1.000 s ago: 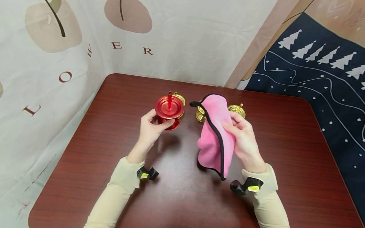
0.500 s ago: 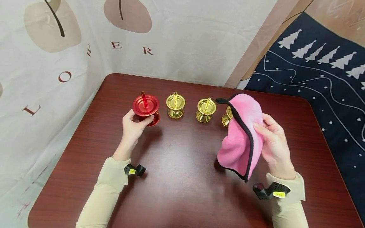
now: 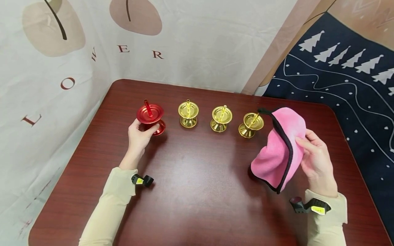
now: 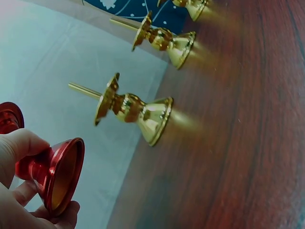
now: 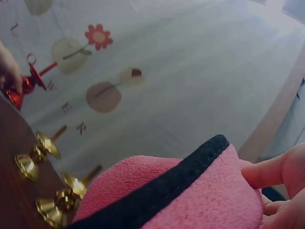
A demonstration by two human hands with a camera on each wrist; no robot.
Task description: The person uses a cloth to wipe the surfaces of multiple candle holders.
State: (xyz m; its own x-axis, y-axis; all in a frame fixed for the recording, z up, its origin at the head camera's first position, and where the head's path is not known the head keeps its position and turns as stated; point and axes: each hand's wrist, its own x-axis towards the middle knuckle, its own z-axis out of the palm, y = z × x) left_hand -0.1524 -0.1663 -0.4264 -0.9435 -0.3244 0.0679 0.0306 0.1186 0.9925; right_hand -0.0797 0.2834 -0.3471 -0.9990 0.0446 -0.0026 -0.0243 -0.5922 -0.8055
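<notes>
My left hand (image 3: 138,136) grips a shiny red candle holder (image 3: 150,114) round its waist, thumb in front. In the left wrist view the hollow underside of its foot (image 4: 66,176) faces the camera, tilted and off the table. On the right, my right hand (image 3: 317,160) pinches a pink cloth (image 3: 281,150) with black edging between thumb and fingers, and the cloth hangs down in folds. Three gold candle holders stand upright in a row between the hands: a left one (image 3: 188,112), a middle one (image 3: 221,118) and a right one (image 3: 250,124), nearest the cloth.
The dark red-brown wooden table (image 3: 191,191) has rounded corners. Behind it hangs a pale curtain (image 3: 209,51) with printed letters, and to the right a navy cloth (image 3: 332,85) with white trees. A small black camera (image 3: 143,180) sits on the left wrist.
My left hand has carried the red candle holder leftward, and my right hand has carried the pink cloth rightward. The gold candle holders they covered now show fully.
</notes>
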